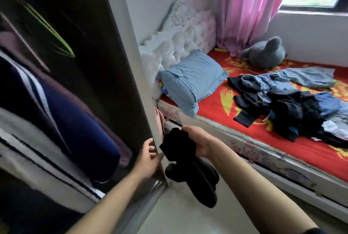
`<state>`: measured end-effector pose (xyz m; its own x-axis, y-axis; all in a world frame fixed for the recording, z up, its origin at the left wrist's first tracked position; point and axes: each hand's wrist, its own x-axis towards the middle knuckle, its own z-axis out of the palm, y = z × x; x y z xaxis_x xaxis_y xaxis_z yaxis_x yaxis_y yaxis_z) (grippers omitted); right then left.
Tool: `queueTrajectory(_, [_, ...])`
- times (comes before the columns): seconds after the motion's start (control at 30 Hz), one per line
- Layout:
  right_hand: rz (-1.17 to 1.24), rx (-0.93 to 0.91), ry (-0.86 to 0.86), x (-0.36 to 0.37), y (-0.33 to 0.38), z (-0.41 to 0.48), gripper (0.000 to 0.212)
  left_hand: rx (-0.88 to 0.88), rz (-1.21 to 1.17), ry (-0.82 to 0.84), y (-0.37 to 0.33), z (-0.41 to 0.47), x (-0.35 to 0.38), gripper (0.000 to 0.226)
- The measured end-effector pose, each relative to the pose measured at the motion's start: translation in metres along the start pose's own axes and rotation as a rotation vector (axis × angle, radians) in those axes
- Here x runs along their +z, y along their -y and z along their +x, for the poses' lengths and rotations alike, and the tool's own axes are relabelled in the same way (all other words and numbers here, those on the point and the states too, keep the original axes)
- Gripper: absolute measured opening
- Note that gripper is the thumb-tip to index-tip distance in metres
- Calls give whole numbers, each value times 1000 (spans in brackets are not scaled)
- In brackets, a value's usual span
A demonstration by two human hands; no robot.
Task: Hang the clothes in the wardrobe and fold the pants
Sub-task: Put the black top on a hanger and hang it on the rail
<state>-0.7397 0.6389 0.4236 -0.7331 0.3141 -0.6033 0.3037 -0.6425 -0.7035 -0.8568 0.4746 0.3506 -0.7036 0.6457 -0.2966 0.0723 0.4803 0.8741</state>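
Holding a soft black fabric garment (190, 175) bunched at its top, your right hand (199, 143) has its fingers curled round the wad, just right of 6 o'clock in the view, and the rest dangles loose toward the floor. Expect it to be light, limp and without any stiffness: it will sag and twist wherever you let go. I cannot tell whether it is pants or a top, so shake it out and look for a waistband or shoulder seam, and take hold there with both hands rather than by the crumpled middle.

Your left hand (148, 156), just beside it at 7 o'clock, grips the pale edge of the dark wardrobe door (94, 45), thumb on one side and fingers on the other. That door stands between the garment and the hanging space, where a navy garment with white stripes (75, 120) fills the gap at 9 o'clock.

At 3 o'clock, well apart, a heap of black and blue clothes (291, 105) lies on the red bed sheet with yellow pattern (216, 105), with a light blue pillow (192, 83) at 1 o'clock and a grey plush toy (263, 54) beyond.
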Motion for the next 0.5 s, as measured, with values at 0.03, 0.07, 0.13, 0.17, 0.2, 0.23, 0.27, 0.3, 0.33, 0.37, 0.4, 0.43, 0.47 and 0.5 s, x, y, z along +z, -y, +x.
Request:
queueTrajectory(0.03, [-38,5,36,20,2,-10,34,50,30,12,-2,-6,-18,71])
queueTrajectory(0.07, [-79,13,64,38,3,-18,33,73,30,46,-5,-13,-34,77])
queueTrajectory(0.13, [-141,9,123,70,6,-32,26,81,-106,157,-11,-26,-61,74])
queueTrajectory(0.17, [-175,-4,154,84,8,-36,22,93,-192,208,-11,-31,-74,61])
queueTrajectory(0.2, [-209,-22,181,97,11,-41,20,110,-249,250,-10,-37,-86,44])
queueTrajectory(0.23, [-245,-44,201,109,14,-47,21,114,-265,276,-12,-46,-96,29])
queueTrajectory(0.27, [-289,-68,220,119,17,-52,23,104,-260,289,-13,-55,-105,19])
queueTrajectory(0.3, [-333,-95,246,128,20,-57,22,103,-232,274,-15,-63,-114,18])
queueTrajectory(0.33, [-377,-124,277,135,24,-61,20,116,-182,222,-17,-67,-124,22])
queueTrajectory(0.37, [-424,-159,295,140,27,-63,22,142,-91,125,-20,-67,-134,28])
queueTrajectory(0.4, [-475,-195,295,145,31,-62,28,175,25,1,-24,-67,-146,30])
queueTrajectory(0.43, [-524,-227,282,148,36,-58,35,215,125,-129,-30,-68,-158,28])
queueTrajectory(0.47, [-567,-258,264,152,40,-52,38,241,181,-241,-37,-69,-170,26])
queueTrajectory(0.5, [-617,-291,246,158,44,-47,40,255,187,-328,-46,-71,-182,25])
